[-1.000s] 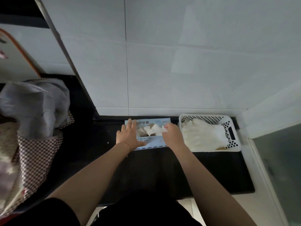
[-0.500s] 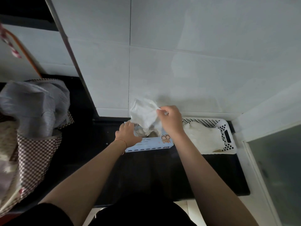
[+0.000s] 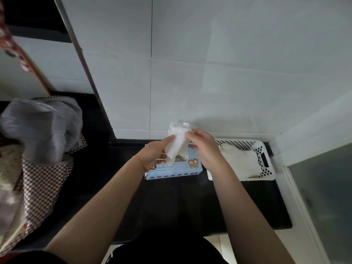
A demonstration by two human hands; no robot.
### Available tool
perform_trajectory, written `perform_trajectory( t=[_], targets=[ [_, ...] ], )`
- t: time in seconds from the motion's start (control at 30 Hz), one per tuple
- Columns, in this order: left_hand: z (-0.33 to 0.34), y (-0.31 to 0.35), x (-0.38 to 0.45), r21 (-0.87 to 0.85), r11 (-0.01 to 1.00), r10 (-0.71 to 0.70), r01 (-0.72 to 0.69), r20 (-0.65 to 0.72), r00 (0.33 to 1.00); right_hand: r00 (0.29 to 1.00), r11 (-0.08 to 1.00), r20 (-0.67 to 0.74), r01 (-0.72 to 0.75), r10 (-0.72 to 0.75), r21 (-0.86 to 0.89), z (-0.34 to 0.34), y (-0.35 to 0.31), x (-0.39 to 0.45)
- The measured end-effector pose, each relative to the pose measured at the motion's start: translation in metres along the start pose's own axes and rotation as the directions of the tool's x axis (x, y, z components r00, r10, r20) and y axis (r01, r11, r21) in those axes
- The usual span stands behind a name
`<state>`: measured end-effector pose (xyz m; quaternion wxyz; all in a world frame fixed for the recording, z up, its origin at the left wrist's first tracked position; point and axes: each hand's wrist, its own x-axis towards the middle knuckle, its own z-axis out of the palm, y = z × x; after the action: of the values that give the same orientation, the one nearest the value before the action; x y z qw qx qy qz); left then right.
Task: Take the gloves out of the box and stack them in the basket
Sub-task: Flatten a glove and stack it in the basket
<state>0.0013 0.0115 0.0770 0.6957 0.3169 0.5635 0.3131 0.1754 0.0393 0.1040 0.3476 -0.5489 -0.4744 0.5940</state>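
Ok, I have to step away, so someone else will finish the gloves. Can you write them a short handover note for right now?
Left hand: holds the white glove from the left side, above the box.
Right hand: pinches the same glove at its top right edge.
Glove box: on the black counter, opening up, more glove material showing in it.
White basket: right of the box, already holding a pile of gloves.
Done: several gloves stacked.
Left: lay this glove on the pile, then keep emptying the box.

One head-worn wide-angle view looks steeply down, close over a dark counter (image 3: 190,202) against a tiled wall (image 3: 209,82).
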Motion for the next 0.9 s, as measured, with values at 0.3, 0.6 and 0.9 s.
perform_trajectory(
  t=[0.3, 0.6, 0.9],
  targets=[
    [-0.015, 0.006, -0.002, -0.233, 0.927, 0.256, -0.294, -0.179, 0.95, 0.987, 0.948, -0.078, -0.156, 0.14, -0.277, -0.015, 0.0, -0.015],
    [0.014, 0.032, -0.026, 0.545, 0.69, 0.506, -0.476, 0.106, 0.856, 0.978, 0.839, 0.145, 0.201, -0.147, -0.506, -0.004, -0.034, -0.037],
    [0.025, 0.025, -0.017, 0.635, 0.651, 0.49, -0.417, 0.069, 0.869, 0.979, 0.862, -0.065, 0.14, -0.196, -0.487, -0.023, -0.032, -0.036]
  ],
)
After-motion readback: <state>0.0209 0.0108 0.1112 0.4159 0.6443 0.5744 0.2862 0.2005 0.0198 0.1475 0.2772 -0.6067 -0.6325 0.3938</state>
